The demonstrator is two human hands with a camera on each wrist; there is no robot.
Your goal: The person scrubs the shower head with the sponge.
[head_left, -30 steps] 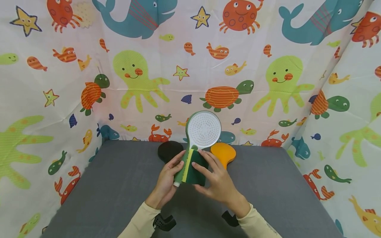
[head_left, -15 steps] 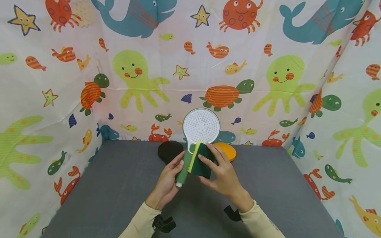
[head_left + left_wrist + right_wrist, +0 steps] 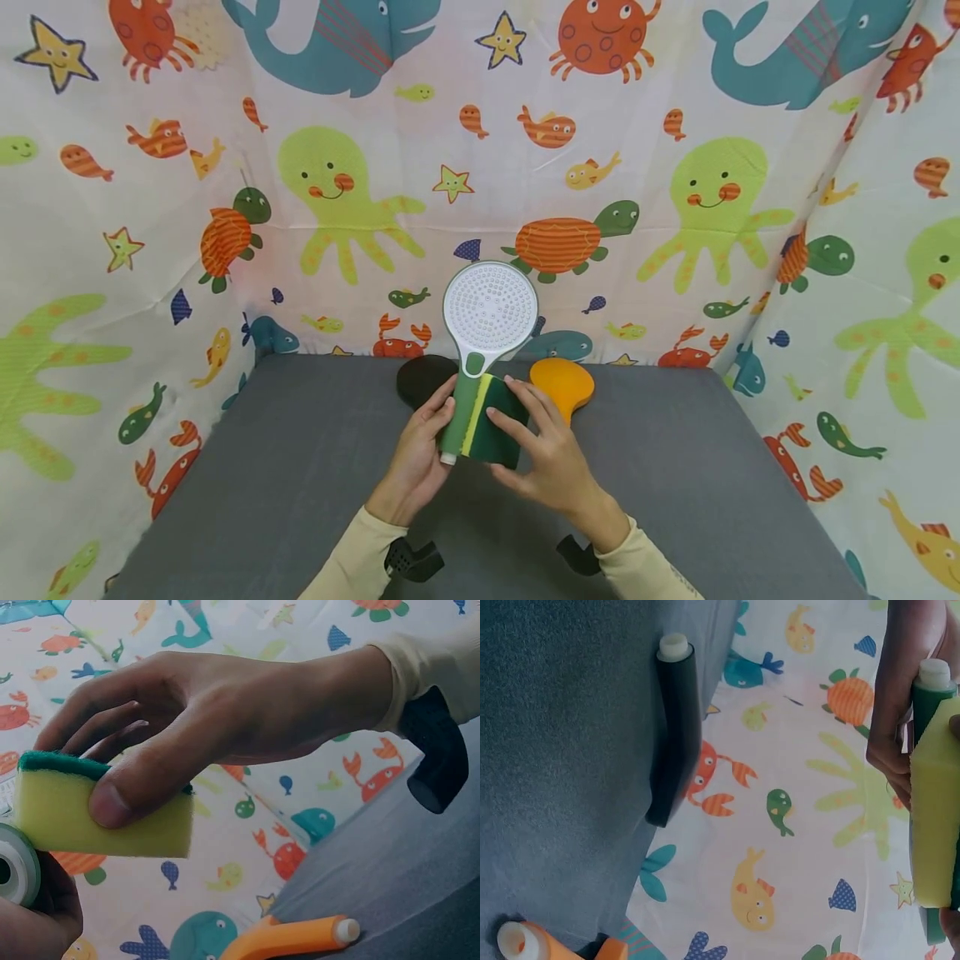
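Above the grey table [image 3: 300, 483], the left hand [image 3: 420, 454] grips the green shower head [image 3: 487, 321] by its handle, upright, white face toward the camera, likely so the neck is open to wiping. Right hand [image 3: 543, 454] pinches the sponge [image 3: 495, 421] between thumb and fingers, yellow edge pressed against the handle just under the face. Behind lie a black shower head [image 3: 423, 379] and an orange one [image 3: 562, 385], set aside near the sea-creature curtain [image 3: 150, 208].

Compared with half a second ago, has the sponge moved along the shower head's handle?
Yes. The sponge has slid down the green handle, away from the white spray face it nearly touched, toward the handle's end.
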